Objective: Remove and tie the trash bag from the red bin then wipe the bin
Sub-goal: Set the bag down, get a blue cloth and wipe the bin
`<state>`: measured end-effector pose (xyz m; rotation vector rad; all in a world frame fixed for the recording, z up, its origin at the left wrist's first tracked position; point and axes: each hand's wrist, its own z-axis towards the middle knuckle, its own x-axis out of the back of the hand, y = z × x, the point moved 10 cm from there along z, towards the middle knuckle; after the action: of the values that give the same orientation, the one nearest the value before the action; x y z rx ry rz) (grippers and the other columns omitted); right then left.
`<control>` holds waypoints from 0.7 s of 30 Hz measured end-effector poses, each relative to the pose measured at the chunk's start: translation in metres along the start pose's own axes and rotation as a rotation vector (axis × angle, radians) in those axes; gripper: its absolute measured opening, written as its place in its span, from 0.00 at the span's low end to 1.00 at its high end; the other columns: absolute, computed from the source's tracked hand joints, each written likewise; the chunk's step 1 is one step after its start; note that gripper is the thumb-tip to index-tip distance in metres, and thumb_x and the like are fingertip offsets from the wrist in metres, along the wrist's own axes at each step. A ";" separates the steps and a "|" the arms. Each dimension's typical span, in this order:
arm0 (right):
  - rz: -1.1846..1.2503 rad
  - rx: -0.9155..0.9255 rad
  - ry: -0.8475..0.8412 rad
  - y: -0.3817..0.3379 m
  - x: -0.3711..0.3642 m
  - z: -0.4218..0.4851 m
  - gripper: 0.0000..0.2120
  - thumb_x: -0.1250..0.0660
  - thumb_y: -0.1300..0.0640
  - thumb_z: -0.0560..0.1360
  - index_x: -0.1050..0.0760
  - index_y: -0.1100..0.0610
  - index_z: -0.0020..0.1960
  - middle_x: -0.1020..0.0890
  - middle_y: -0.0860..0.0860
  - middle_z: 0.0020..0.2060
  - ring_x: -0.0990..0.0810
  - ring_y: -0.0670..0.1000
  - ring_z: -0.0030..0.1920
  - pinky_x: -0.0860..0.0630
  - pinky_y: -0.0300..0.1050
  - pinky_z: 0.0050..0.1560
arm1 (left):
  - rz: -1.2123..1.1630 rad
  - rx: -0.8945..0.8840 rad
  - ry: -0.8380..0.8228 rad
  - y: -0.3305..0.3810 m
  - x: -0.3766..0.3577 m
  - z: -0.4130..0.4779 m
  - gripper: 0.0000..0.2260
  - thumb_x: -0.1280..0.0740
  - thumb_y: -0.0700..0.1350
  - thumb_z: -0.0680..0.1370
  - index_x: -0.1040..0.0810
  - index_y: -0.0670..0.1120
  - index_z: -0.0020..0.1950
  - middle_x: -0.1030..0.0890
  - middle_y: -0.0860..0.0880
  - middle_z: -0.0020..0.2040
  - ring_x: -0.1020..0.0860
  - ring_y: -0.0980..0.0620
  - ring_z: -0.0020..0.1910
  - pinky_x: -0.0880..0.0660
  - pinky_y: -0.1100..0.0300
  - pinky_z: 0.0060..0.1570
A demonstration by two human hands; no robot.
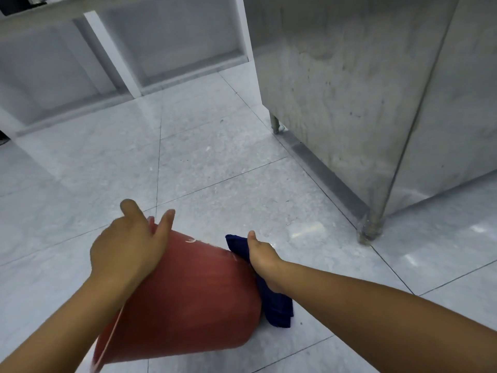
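Pressed against the far side of the red bin (188, 297), the right hand (262, 258) pins a dark blue cloth (277, 302) to the plastic, thumb raised over the cloth's top edge; the other fingers are hidden behind it, so how tightly they curl cannot be told. Across from it, the left hand (129, 246) lies flat and spread over the bin's narrow base end, palm on the wall, thumb lifted. Between the two hands the bin is tipped on its side, base pointing away from the person and open rim toward the lower left. Below the right wrist the cloth hangs down beside the bin. Grey floor tiles (215, 157) surround it; a steel cabinet (363, 90) stands to the right, white shelving (113, 49) farther back.
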<state>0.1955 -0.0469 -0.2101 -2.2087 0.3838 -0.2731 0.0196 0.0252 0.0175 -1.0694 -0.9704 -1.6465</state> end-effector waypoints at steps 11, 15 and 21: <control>0.193 0.463 -0.051 -0.116 -0.033 -0.054 0.26 0.55 0.40 0.80 0.26 0.54 0.61 0.21 0.50 0.49 0.23 0.52 0.51 0.30 0.46 0.56 | 0.111 -0.334 0.024 0.048 -0.023 0.001 0.07 0.41 0.46 0.78 0.30 0.42 0.48 0.30 0.48 0.26 0.31 0.43 0.25 0.42 0.58 0.27; 0.170 0.673 -0.020 -0.129 -0.038 -0.066 0.24 0.52 0.42 0.80 0.36 0.49 0.73 0.30 0.47 0.71 0.38 0.48 0.74 0.43 0.45 0.74 | 0.109 -0.540 0.006 0.067 -0.027 -0.005 0.09 0.42 0.46 0.79 0.39 0.45 0.41 0.41 0.55 0.20 0.44 0.52 0.15 0.47 0.66 0.21; 0.073 0.638 0.127 -0.092 -0.020 -0.036 0.23 0.53 0.45 0.81 0.40 0.49 0.74 0.35 0.47 0.74 0.41 0.50 0.75 0.44 0.53 0.75 | 0.200 -0.670 0.088 0.077 -0.040 -0.019 0.15 0.48 0.49 0.77 0.29 0.41 0.38 0.30 0.48 0.16 0.33 0.43 0.12 0.34 0.61 0.18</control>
<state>0.1813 -0.0113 -0.1164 -1.5537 0.3809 -0.4308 0.0967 -0.0020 -0.0161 -1.4557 -0.2259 -1.8745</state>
